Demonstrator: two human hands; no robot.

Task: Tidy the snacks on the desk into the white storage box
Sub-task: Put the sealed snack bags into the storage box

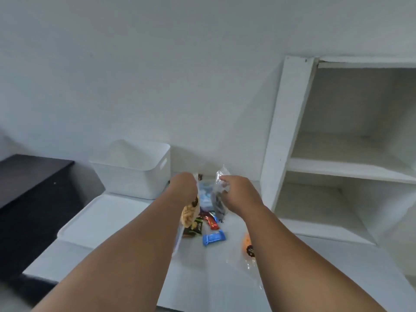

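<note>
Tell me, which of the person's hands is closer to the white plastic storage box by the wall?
Left. The left hand hangs just right of the white plastic storage box, holding a yellow snack bag. The right hand, gripping a clear packet, is farther right.

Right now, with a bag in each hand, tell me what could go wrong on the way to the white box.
1. The left hand pinches the yellowish snack bag only by its top, and so does the right hand with the clear bag of dark snacks. Either grip could slip mid-carry.
2. The white storage box sits far left; the right-hand bag, swinging across, might knock the blue bar or the red bar about.
3. The orange packet lies under the right forearm, easily overlooked.
</note>
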